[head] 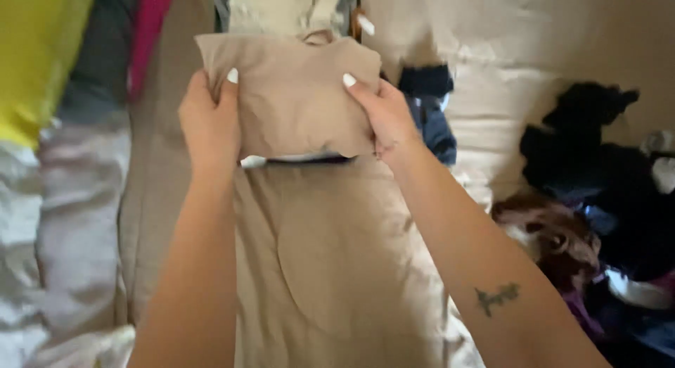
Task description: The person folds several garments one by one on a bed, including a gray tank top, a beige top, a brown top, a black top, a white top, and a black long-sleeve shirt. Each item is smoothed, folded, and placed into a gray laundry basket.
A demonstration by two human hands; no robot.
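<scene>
Left hand [209,125]: grips the left edge of the folded beige cloth [295,93], thumb on the front face, the other fingers wrapped behind and out of sight.
Right hand [385,118]: pinches the right edge of the same cloth, thumb on top and fingers underneath.
Cloth position: held up in the air between both hands, above a longer beige garment [337,269] spread flat on the bed [506,93].
Fold: the lower edge bulges and a thin dark strip shows beneath it; whether that strip belongs to the cloth or lies behind it is hard to tell in this blurred view.
Risk, slipping fold: only the two side edges are gripped, so the unsupported middle could sag and the layers could fall open.
Risk, uneven pull: if one hand tugs harder, the folded bundle would likely skew or slide out of the weaker pinch.
Risk, mixing: a dark clothes pile [598,171] sits near on the right and a blue garment [429,108] just behind the right hand; a dropped cloth could land among them.
Risk, disturbance: setting it down carelessly could wrinkle the flat garment below.
</scene>
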